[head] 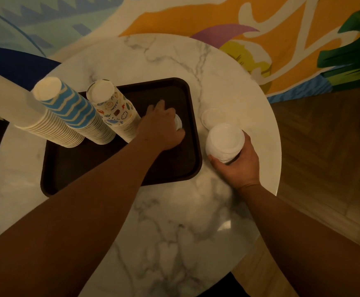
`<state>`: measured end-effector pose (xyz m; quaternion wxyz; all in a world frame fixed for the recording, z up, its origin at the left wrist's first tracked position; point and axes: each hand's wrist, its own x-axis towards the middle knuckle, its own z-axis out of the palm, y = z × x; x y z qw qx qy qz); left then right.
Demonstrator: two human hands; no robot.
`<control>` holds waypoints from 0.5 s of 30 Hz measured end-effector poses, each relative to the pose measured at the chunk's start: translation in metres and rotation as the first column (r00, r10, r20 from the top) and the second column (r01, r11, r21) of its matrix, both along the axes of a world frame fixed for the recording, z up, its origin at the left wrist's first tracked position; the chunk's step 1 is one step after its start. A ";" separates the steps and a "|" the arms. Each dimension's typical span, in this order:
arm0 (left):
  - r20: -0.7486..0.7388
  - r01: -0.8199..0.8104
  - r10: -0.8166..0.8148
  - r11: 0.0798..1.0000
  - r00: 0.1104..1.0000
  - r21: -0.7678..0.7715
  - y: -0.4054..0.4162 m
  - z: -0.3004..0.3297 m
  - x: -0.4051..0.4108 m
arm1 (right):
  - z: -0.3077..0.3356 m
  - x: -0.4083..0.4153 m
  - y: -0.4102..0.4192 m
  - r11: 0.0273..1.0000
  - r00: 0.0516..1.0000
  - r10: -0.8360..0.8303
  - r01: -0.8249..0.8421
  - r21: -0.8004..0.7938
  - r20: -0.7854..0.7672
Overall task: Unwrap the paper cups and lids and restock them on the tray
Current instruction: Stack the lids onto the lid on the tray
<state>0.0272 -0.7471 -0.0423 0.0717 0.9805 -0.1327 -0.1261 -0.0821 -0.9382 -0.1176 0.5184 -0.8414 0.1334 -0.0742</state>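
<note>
A dark brown tray [174,168] lies on the round marble table [174,221]. Three tall stacks of upside-down paper cups stand on its left part: a plain white stack [24,103], a blue-striped stack [74,108] and a stack with coloured doodles [114,108]. My left hand [162,127] reaches over the tray's right part and grips a small white stack of lids [178,122], mostly hidden under the fingers. My right hand [237,166] grips a taller stack of white lids [225,142] just right of the tray, above the table.
Another low pile of white lids [216,117] sits on the table behind the stack in my right hand. A colourful painted wall rises behind the table. Wooden floor shows at the right, past the table's edge.
</note>
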 end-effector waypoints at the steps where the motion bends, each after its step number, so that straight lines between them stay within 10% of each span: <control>1: 0.100 0.015 -0.005 0.995 0.995 -0.096 -0.006 0.005 -0.003 | 0.000 0.000 0.000 1.000 1.000 0.000 0.000 0.001 0.000; 5: 0.244 0.303 -0.215 0.856 0.946 -0.419 -0.045 0.026 -0.022 | 0.001 0.001 -0.001 1.000 1.000 0.009 -0.009 0.025 0.005; 15: 0.142 0.415 -0.391 0.833 0.909 -0.366 -0.062 0.014 -0.035 | -0.004 0.001 0.001 0.997 0.998 -0.008 0.013 0.074 -0.060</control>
